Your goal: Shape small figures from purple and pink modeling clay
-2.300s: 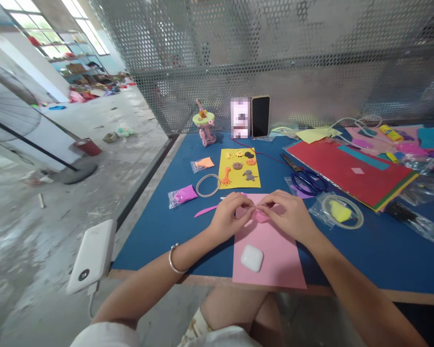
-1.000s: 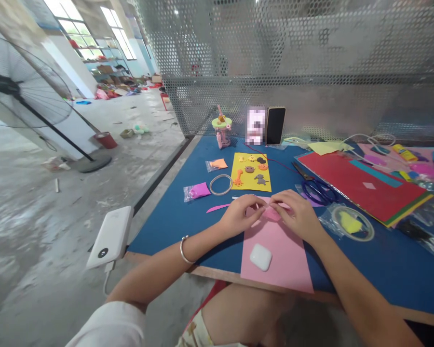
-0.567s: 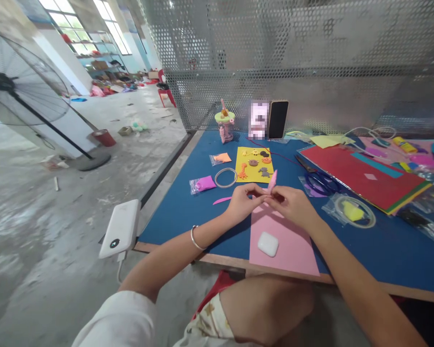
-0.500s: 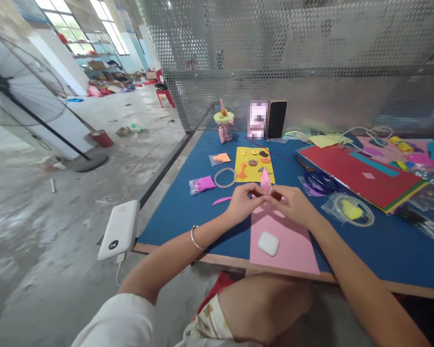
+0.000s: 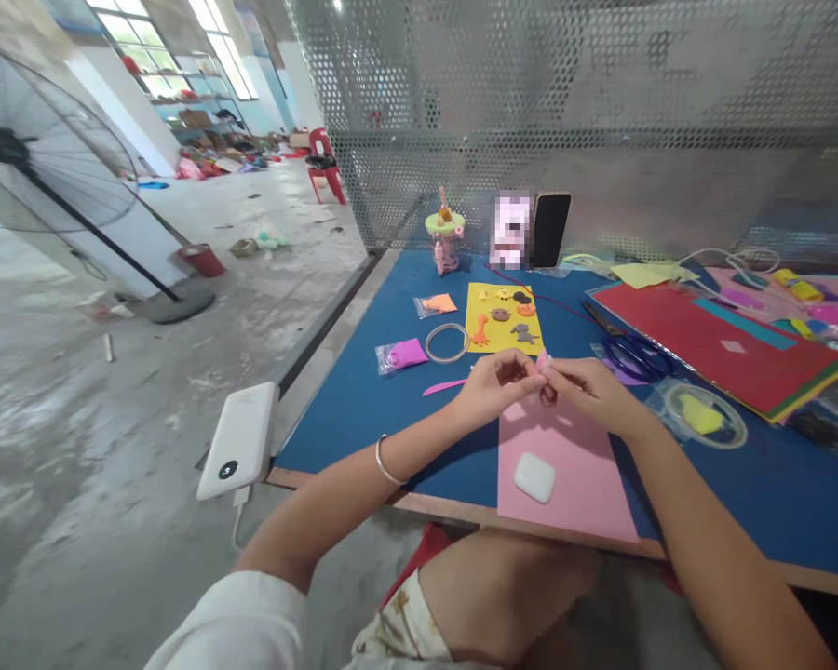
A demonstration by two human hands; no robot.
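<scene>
Both hands are pinching a small pink clay piece (image 5: 543,361), now lifted off the pink sheet (image 5: 565,465) and nearly hidden between left hand (image 5: 493,383) and right hand (image 5: 587,389) above the worktop (image 5: 349,409).

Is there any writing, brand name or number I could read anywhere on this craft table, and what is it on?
None can be read.
Propped card or screen at the back: blurred out.
Black phone beside it: dark, no text.
White power bank at the table edge: a round mark only, too small to read.
White earbud case on the pink sheet: plain.
</scene>
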